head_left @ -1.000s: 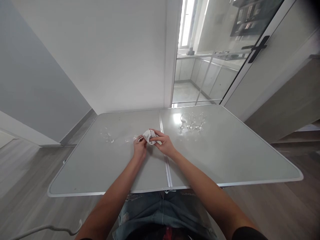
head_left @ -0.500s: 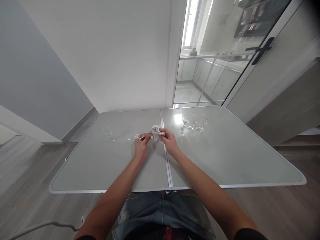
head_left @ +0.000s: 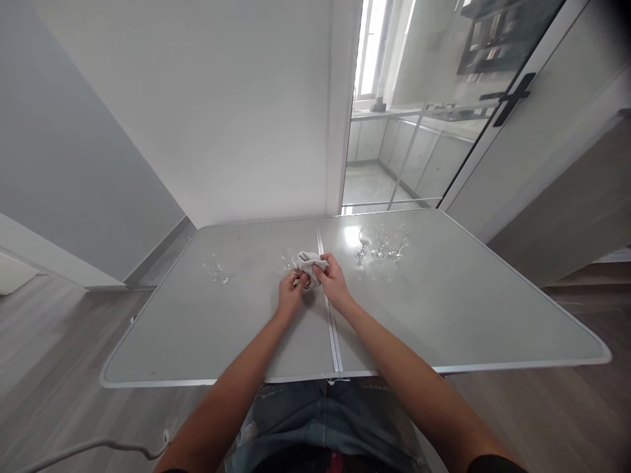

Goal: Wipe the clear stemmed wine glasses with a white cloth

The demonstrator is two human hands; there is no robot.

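Note:
A clear stemmed glass [head_left: 288, 260] is held over the middle of the table, its bowl pointing away and to the left. My left hand [head_left: 290, 293] is closed on the lower part of this glass, where the stem and foot are partly hidden by fingers and cloth. Bunched against the foot end is a white cloth [head_left: 311, 259], pinched by my right hand [head_left: 335, 281]. To the right, three similar stemmed glasses [head_left: 380, 244] stand in a row. Another clear glass [head_left: 215, 269] is on the left side; whether it stands or lies I cannot tell.
The grey table [head_left: 444, 309] has a pale metal rim and a centre seam [head_left: 331, 328]. A white wall [head_left: 256, 131] rises behind it. At the back right is a glass door with a black handle [head_left: 515, 98]. A white cable [head_left: 98, 441] runs over the floor at lower left.
The glass in my left hand has swung from pointing left to pointing more away from me. My left hand has shifted slightly right and nearer, and the cloth now covers the foot end.

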